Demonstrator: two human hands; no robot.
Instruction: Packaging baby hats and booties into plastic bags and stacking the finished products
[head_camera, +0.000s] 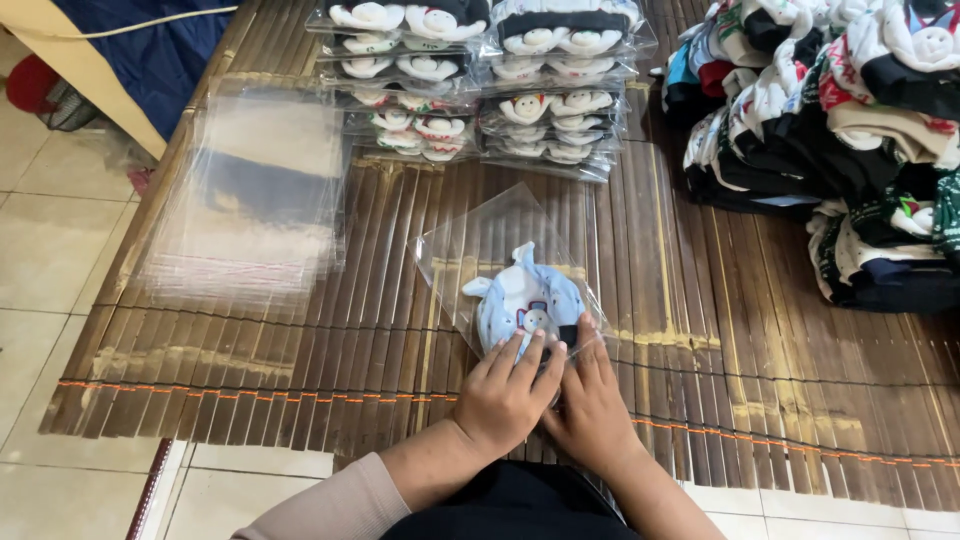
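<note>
2 hands, 1 light-blue sock bundle, 2 packet stacks.

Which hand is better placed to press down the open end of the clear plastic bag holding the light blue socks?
Probably the left hand: its fingers already lie on the bag.

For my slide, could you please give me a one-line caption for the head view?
Both hands, left hand and right hand, press a clear bag holding a light-blue baby item on a bamboo mat.
</note>
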